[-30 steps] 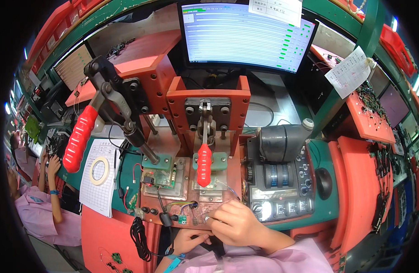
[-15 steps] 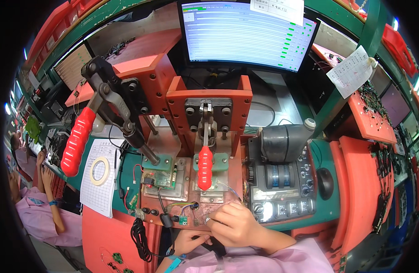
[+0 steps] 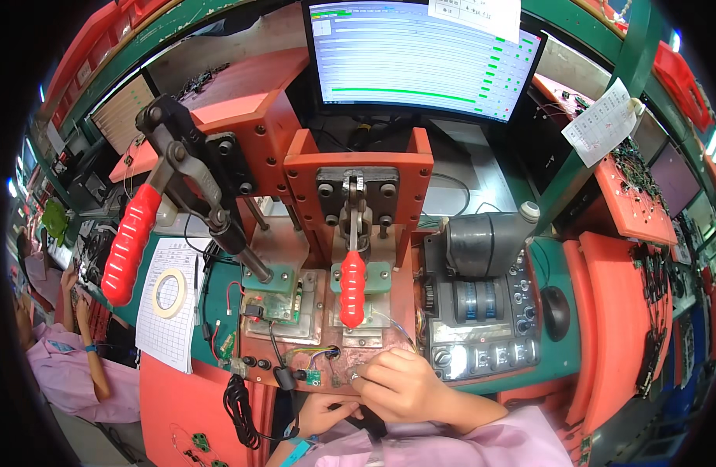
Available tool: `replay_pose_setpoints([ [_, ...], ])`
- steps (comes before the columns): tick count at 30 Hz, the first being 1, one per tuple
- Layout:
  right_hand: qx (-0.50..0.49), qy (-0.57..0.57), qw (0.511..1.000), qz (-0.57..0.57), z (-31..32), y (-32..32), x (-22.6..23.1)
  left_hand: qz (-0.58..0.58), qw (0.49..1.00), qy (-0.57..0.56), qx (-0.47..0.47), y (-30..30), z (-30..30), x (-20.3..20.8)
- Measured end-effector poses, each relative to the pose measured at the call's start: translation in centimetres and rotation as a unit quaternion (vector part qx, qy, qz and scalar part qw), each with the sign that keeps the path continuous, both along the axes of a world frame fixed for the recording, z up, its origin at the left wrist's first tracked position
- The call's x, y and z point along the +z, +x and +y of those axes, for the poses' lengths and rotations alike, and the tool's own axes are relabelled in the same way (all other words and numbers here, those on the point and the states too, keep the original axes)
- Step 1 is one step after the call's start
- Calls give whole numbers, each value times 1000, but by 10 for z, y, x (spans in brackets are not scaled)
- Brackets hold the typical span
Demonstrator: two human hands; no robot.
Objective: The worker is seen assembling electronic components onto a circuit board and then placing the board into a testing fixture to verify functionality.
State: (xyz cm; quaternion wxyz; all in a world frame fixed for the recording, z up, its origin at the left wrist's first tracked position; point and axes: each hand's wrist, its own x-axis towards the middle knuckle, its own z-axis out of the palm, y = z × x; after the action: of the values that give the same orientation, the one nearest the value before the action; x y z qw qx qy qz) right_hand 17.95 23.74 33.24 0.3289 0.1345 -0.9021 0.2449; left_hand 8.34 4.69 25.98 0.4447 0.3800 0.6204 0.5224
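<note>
The right hand [image 3: 397,383] curled over the near edge of the reddish base plate [image 3: 356,356], fingertips at a small metal knob [image 3: 353,375]; whether they gripped or only touched it, I couldn't tell. That knob lay at six o'clock from the red lever handle [image 3: 352,292], with a little green circuit board [image 3: 314,378] at its nine o'clock. At eight o'clock from the right hand sat the left hand [image 3: 317,414], fingers bent, any hold hidden
</note>
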Motion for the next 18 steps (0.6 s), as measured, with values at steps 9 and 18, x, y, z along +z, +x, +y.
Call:
replay_pose_setpoints([
  [9,-2,-10,1000,-1,1,-2,1,-15,1000,8,-4,-1,-1,-7],
  [18,-63,-36,997,39,-2,2,-7,-15,1000,-4,5,0,0,-2],
])
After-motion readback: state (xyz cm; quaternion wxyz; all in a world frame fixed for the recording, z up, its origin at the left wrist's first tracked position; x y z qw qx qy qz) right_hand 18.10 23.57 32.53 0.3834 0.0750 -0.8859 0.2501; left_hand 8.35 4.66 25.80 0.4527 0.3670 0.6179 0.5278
